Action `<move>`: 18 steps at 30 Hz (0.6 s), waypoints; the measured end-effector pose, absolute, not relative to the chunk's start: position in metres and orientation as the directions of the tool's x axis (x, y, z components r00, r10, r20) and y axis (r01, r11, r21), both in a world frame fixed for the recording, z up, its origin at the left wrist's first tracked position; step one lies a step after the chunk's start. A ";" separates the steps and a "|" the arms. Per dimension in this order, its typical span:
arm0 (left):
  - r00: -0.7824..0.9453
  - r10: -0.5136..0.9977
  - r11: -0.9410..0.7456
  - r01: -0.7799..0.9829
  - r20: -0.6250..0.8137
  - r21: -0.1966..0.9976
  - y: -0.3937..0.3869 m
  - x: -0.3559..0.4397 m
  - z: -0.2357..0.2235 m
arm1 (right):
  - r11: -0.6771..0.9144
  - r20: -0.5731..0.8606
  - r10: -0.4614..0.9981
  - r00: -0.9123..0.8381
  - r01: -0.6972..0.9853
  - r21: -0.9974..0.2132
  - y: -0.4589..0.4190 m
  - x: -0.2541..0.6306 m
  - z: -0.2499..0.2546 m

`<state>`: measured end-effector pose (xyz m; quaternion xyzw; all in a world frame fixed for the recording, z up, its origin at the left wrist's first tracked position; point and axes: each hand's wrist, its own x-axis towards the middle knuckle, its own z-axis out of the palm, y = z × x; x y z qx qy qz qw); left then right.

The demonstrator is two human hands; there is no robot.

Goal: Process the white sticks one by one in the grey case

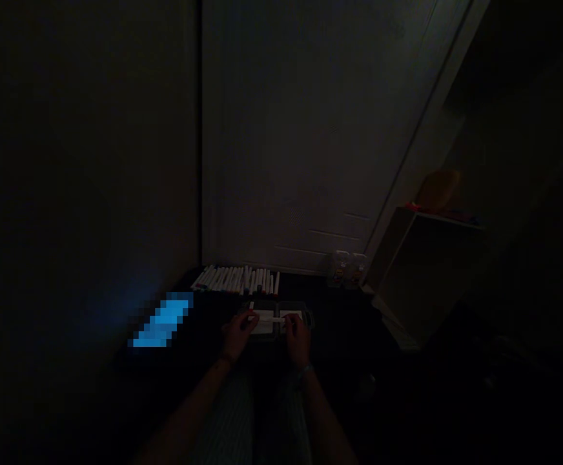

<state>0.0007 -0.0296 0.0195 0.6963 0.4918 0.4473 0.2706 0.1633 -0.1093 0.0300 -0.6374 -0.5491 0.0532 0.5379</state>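
A white marker (272, 320) lies sideways between my two hands, over an open clear plastic case (309, 316). My left hand (237, 334) pinches its left end, and my right hand (297, 334) has its fingers closed on the right end. White card-like pieces (263, 328) show inside both halves of the case. Beside my left fingertips, another white marker (251, 305) with a reddish part stands or lies at the case's left side; the dark hides which. Behind the case, several white markers (235, 280) with dark or coloured ends lie in a row.
A bright blue pixelated screen-like patch (163, 323) is on the left of the dark table (344, 329). Two clear packages (347, 268) stand at the back right by the pale wall panel (291, 161). To the right is a shelf unit (421, 271) with an orange object (437, 189) on top.
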 end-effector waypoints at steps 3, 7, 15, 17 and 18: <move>0.133 0.928 -0.369 0.436 0.347 0.821 -0.029 0.000 0.020 | 0.189 0.525 0.757 0.390 0.639 -0.746 -0.109 0.163 0.029; 0.133 0.922 -0.384 0.429 0.363 0.817 -0.031 -0.001 0.021 | 0.189 0.526 0.758 0.386 0.642 -0.743 -0.109 0.163 0.030; 0.124 0.925 -0.374 0.447 0.358 0.813 -0.032 0.001 0.023 | 0.183 0.513 0.764 0.391 0.630 -0.754 -0.109 0.163 0.032; 0.127 0.930 -0.364 0.438 0.344 0.822 -0.033 0.001 0.024 | 0.181 0.511 0.767 0.387 0.634 -0.752 -0.109 0.163 0.032; 0.128 0.931 -0.362 0.433 0.341 0.826 -0.033 0.001 0.024 | 0.181 0.512 0.767 0.386 0.636 -0.750 -0.109 0.163 0.033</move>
